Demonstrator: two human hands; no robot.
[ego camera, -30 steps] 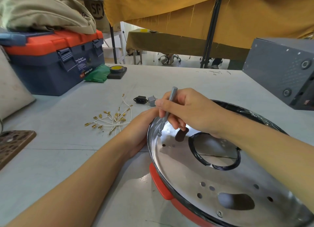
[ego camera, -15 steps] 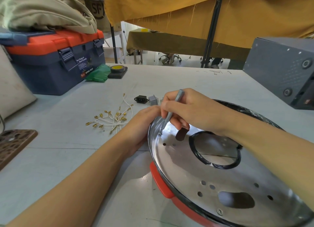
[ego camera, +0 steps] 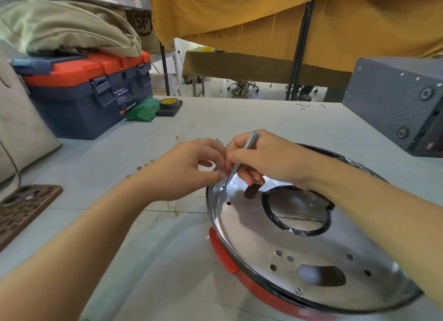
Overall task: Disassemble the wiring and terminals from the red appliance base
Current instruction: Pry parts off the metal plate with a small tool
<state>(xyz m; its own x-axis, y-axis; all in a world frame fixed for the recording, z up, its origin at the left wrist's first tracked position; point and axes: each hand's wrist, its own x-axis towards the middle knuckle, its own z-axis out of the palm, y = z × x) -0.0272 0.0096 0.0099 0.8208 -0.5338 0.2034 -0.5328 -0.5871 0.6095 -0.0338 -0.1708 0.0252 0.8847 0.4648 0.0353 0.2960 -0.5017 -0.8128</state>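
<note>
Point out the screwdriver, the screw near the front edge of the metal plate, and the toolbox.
screwdriver (ego camera: 249, 142): head view, on its grey handle above the right hand.
screw (ego camera: 299, 290): head view, on its head.
toolbox (ego camera: 72, 114): head view, on its blue front wall.

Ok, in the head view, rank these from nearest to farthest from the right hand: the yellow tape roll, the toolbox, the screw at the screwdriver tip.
1. Screw: just below the right hand, on the steel plate.
2. Yellow tape roll: far left, mid-table.
3. Toolbox: farther left, behind the tape.
</note>
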